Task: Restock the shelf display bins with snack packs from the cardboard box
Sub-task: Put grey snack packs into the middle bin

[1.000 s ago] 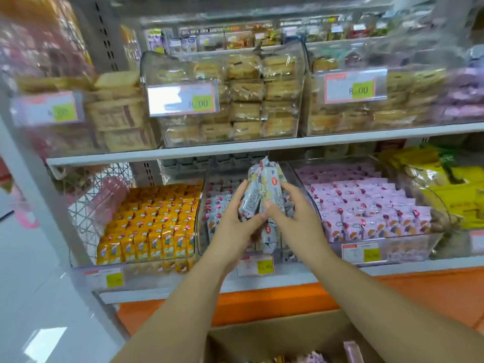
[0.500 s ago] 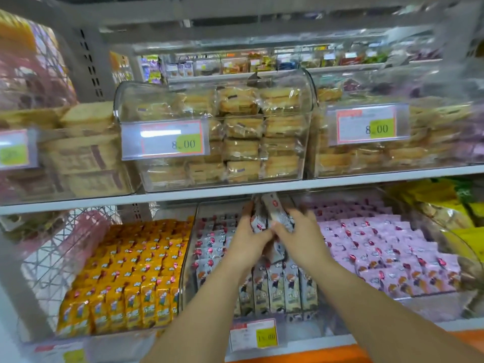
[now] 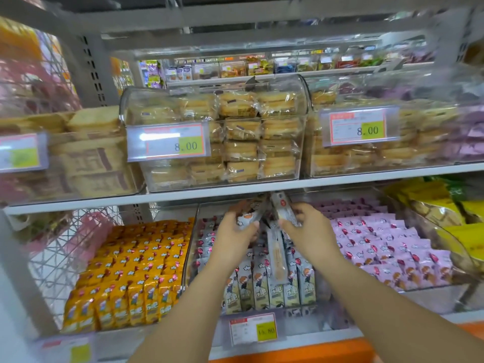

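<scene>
Both my hands reach into the middle clear bin [image 3: 194, 247] on the lower shelf. My left hand [image 3: 235, 233] grips a grey-white snack pack [image 3: 248, 214] near the back of the bin. My right hand [image 3: 305, 227] holds another grey-white pack [image 3: 284, 209] beside it. The two packs lean apart in a V just under the upper shelf edge. One pack [image 3: 276, 255] lies loose on top of the upright rows of grey-white packs [image 3: 264, 286] at the bin's front. The cardboard box is out of view.
An orange-pack bin [image 3: 125, 279] sits left of the middle bin, a pink-pack bin [image 3: 387, 247] right of it. The white upper shelf [image 3: 183, 195] with clear bins of cakes [image 3: 235, 142] hangs close over my hands. A price tag [image 3: 252, 328] fronts the middle bin.
My view has risen and moved closer, so the cardboard box has left the frame. Both hands have gone deeper into the middle bin, and the bunch of packs has split between them.
</scene>
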Available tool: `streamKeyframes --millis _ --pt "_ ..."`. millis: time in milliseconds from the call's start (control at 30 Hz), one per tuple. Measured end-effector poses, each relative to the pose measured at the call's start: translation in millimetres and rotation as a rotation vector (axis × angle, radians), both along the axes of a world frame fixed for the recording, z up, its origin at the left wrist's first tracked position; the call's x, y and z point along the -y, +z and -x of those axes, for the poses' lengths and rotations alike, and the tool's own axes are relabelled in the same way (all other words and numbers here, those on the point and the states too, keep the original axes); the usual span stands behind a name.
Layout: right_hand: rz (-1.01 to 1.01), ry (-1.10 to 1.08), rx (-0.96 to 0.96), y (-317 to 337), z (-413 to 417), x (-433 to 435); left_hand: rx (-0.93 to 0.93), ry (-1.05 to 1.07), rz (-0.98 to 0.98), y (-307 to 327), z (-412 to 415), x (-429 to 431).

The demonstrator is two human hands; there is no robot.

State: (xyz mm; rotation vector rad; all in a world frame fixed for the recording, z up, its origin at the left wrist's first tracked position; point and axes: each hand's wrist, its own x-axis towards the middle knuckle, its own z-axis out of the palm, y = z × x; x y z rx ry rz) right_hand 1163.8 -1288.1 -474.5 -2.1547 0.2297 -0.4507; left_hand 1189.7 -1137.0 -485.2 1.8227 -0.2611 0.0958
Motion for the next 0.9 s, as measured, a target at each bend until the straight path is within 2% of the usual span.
streamKeyframes --millis 200,300,467,700,900 --pt "-0.024 0.129 0.071 -5 38 -5 0.077 -0.023 -0.034 10 37 -50" --pt "-0.08 0.224 0.004 -6 49 -17 0.074 -0.003 -0.018 11 55 -76" --pt "-0.093 0.335 -0.045 -8 56 -51 0.11 0.064 -0.153 5 68 -108" --pt "-0.064 0.371 -0.079 -18 41 -86 0.197 0.055 -0.272 0 69 -132" --pt "0.045 0.368 -0.067 -30 29 -103 0.248 0.061 -0.354 -5 59 -128"
